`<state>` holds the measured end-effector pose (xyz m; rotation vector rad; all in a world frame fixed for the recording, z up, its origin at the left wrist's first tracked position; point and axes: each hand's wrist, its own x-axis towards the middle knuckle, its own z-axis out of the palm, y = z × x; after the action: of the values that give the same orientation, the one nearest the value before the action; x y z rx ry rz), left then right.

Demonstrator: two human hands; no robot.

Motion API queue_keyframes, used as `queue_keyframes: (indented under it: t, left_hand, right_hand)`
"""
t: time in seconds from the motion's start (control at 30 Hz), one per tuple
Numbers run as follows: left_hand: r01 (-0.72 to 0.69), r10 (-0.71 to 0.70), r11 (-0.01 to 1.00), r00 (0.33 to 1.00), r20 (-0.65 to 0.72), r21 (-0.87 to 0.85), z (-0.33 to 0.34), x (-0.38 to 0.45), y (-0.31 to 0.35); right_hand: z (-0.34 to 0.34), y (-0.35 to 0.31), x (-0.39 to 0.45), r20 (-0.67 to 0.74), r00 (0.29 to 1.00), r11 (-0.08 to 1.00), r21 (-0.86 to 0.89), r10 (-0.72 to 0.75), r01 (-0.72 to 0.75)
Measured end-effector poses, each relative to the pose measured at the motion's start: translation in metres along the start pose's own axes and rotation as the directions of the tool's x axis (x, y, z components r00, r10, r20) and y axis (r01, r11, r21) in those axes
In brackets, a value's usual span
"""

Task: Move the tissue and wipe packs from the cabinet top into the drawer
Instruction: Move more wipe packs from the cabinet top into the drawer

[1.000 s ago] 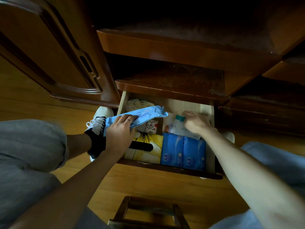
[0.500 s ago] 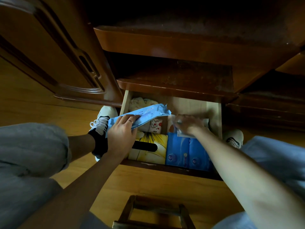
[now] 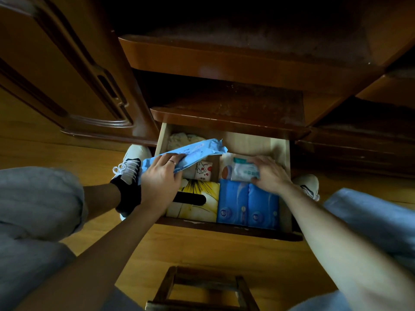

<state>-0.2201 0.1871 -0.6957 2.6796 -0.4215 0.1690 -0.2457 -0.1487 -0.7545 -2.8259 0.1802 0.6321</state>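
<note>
The open wooden drawer (image 3: 284, 176) sits below the cabinet top (image 3: 235, 61). My left hand (image 3: 160, 178) grips a long light-blue wipe pack (image 3: 197, 150), held slanted over the drawer's left rear. My right hand (image 3: 270, 173) lies on a small white wipe pack with a teal label (image 3: 241, 168) at the drawer's right rear, fingers curled over its near edge. In the front of the drawer lie a yellow tissue box (image 3: 199, 199) and two blue tissue packs (image 3: 248, 204). A small white pack with a red cartoon (image 3: 203, 171) stands behind the yellow box.
A crumpled pale bundle (image 3: 186, 139) fills the drawer's back left corner. My white sneakers (image 3: 131, 163) stand on the wood floor on both sides of the drawer. A wooden stool (image 3: 202, 288) is near the bottom edge. A carved cabinet door (image 3: 67, 75) rises at the left.
My right hand has drawn back from the drawer's rear corner and now shows the small white wipe pack under it. The left hand still holds the long blue pack in about the same place.
</note>
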Motion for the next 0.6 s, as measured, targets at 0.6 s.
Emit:
queue_keyframes:
  t: [0.6]
  left_hand:
    - [-0.142,0.142,0.989,0.99,0.009,0.033,0.0,-0.005,0.006]
  right_hand:
    - [-0.007,-0.024,0.027,0.118,0.988,0.994,0.011,0.103,-0.105]
